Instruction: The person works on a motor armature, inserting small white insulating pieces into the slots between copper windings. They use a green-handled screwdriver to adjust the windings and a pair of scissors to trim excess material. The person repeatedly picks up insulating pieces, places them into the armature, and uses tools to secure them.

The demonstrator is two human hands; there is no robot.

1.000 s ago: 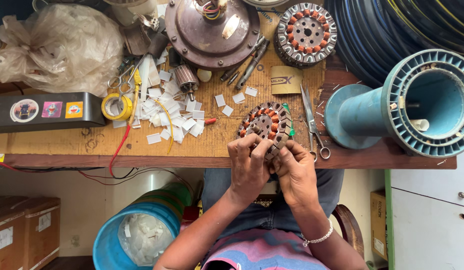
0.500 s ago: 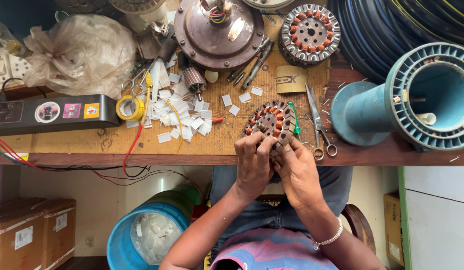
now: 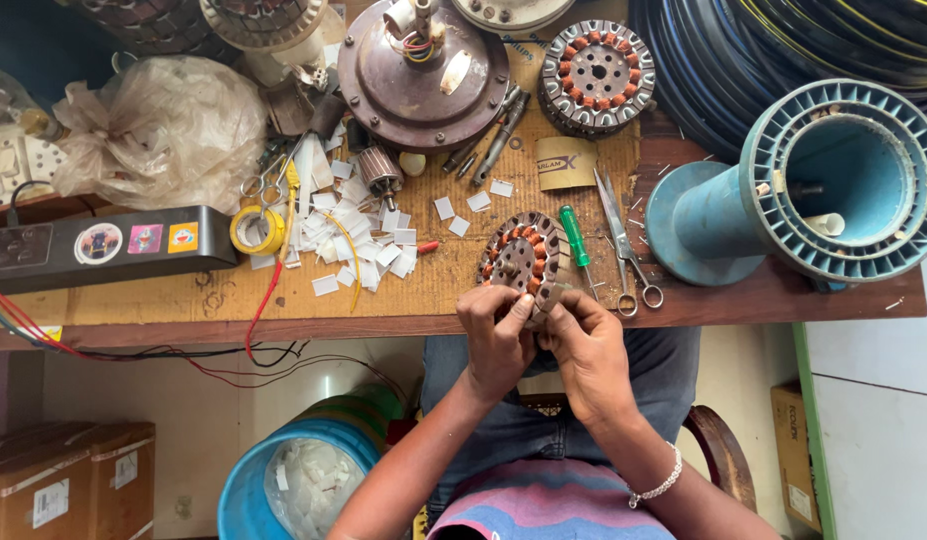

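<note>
Both hands are up at the near edge of the wooden workbench point(image 3: 683, 300), closed around a wound stator point(image 3: 523, 258) with copper coils. The left hand point(image 3: 498, 335) pinches its lower rim, thumb and fingers tight on the metal; the right hand point(image 3: 588, 345) grips it from the 4 o'clock side, fingers curled in against the same edge. The stator is tilted, its far side resting on the bench, its near side lifted in the hands.

Just at 3 o'clock of it lies a green-handled screwdriver point(image 3: 573, 235), and beyond that a pair of scissors point(image 3: 623, 250), points away from the person. At 9 to 10 o'clock, a scatter of white paper slips point(image 3: 368, 235) and a yellow tape roll point(image 3: 257, 229) sitting against a long black power strip point(image 3: 103, 245). Up at 12 o'clock, a brown fan motor housing point(image 3: 423, 70), wires poking from its hub, and a second stator point(image 3: 596, 75) at 1 o'clock. A big blue spool point(image 3: 783, 190) lies on its side at 3 o'clock. Under the bench, a blue bucket point(image 3: 283, 470) holds scraps.
</note>
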